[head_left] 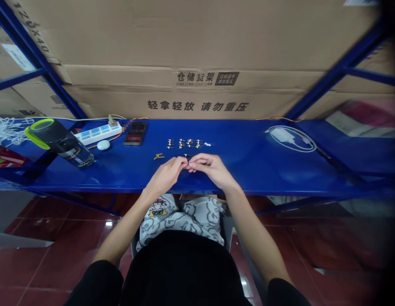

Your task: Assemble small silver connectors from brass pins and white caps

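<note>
Above the front of the blue table, my left hand (167, 172) and my right hand (214, 170) meet fingertip to fingertip. Both are closed in a pinch around a small whitish part (190, 164), mostly hidden by the fingers. Just beyond the fingertips lies another small white-and-dark piece (186, 155). Further back, several small parts with white bodies and thin prongs (190, 143) stand in short columns. Tiny white pieces (208, 144) lie to their right. Left of my hands are small brown strips (159, 156), one across another.
On the left of the blue table (264, 165) lie a tilted dark bottle (63, 142), a white power strip (100, 132), a round white object (103, 145) and a blurred dark item (135, 133). A charger with a coiled white cable (293, 138) lies right. Cardboard (191, 46) backs the table.
</note>
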Demonstrator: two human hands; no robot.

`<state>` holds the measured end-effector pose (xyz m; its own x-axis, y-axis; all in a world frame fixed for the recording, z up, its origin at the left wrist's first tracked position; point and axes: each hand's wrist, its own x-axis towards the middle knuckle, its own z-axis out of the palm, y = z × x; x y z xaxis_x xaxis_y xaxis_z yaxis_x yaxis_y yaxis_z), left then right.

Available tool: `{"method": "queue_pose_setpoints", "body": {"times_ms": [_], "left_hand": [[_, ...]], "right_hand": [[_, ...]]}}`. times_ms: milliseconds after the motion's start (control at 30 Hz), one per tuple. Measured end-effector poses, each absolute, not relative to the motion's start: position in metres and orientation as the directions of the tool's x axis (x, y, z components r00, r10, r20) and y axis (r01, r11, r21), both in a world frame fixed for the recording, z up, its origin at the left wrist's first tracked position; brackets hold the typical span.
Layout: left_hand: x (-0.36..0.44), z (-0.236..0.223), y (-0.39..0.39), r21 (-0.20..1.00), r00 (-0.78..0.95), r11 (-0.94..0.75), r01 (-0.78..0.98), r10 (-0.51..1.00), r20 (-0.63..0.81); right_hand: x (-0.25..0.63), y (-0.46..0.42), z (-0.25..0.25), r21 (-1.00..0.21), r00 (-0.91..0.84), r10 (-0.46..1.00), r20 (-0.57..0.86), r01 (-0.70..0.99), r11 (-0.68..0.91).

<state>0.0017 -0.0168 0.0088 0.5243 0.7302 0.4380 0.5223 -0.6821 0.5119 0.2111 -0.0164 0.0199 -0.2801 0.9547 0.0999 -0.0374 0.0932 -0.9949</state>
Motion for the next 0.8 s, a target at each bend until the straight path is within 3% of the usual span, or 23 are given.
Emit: {"method": "queue_pose_setpoints", "body": {"times_ms": [133,300,500,800], "left_hand": [[0.0013,0.0083,-0.0176,0.491,0.527,-0.698,0.522,0.716,0.458],[0.0019,0.0126,-0.0175,0.515,0.501,-0.663,0.543,0.748,0.435],[0.0012,0.0126,-0.0164,0.622,0.481,-0.636,0.457,0.765,0.429],[-0.0042,0.0160,-0.0169,0.800,0.518,-0.502,0.329,0.804,0.292]], "right_hand": [[0.2115,-0.0164,0.0215,-0.996,-0.320,0.943,0.089,-0.052,0.076],[0.2067,-0.0148,0.0185,-0.969,-0.190,0.957,0.218,0.076,0.236],[0.2048,-0.0151,0.0149,-0.907,-0.199,0.933,0.300,0.244,0.344],[0.2073,-0.0161,0.0196,-0.914,-0.322,0.910,0.263,0.218,0.341]]}}
